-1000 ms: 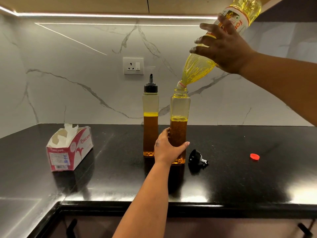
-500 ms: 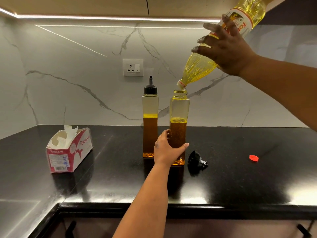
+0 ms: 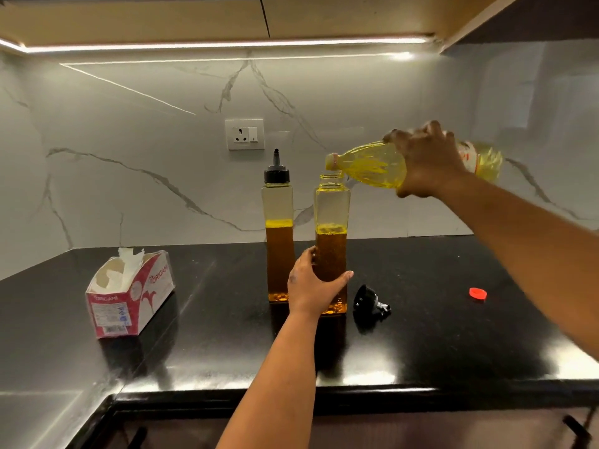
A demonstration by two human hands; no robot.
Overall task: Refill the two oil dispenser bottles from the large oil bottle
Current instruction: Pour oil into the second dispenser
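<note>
Two clear square dispenser bottles stand on the black counter (image 3: 227, 335). The left dispenser (image 3: 279, 218) wears its black spout cap and is about half full of amber oil. The right dispenser (image 3: 332, 205) is uncapped and about half full. My left hand (image 3: 312, 283) grips its lower body. My right hand (image 3: 428, 160) holds the large yellow oil bottle (image 3: 372, 166) nearly level, its open mouth just above and left of the right dispenser's neck. No stream of oil is visible. The dispenser's black cap (image 3: 369, 299) lies beside it on the right.
A red and white tissue box (image 3: 129, 296) sits at the left of the counter. A small red bottle cap (image 3: 478, 293) lies at the right. A wall socket (image 3: 244, 133) is behind the bottles. The counter's front edge runs below my left arm.
My right hand has lowered the large bottle from a steep pouring tilt to nearly level, and the mouth has lifted off the dispenser's neck. The left hand stays on the right dispenser.
</note>
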